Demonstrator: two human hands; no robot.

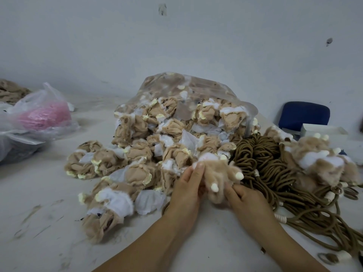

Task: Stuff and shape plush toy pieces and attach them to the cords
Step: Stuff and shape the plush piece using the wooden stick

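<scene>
**Both hands on one plush piece, front and centre**

Nearest the camera, two bare forearms reach in over the white table (39, 222). The left hand (187, 186) wraps the left side of a tan plush piece (220, 173), fingers curled up along it, one fingertip at its top edge. The right hand (244, 199) grips the piece's lower right, thumb pressed into the fur. Hands sit close together, both clamped on the same piece, w/ cream nubs poking out between them. The piece is held just above the table, right in front of the pile.

Just right of the hands: a big tangle of brown cords (265, 160), spilling toward the table's right edge, some ends w/ white wrapping. Past the cords, a cluster of fluffy tan pieces (322, 161) lies on top of them.

Left & behind the hands, a heap of limp tan-and-white fabric pieces (125, 163) spreads from a clear plastic bag (176, 89).

Far left, a thin bag w/ something pink inside (43, 114). Far right, a blue chair (304, 114) & a white box (324, 130). Pale wall (176, 36) at the back.
</scene>
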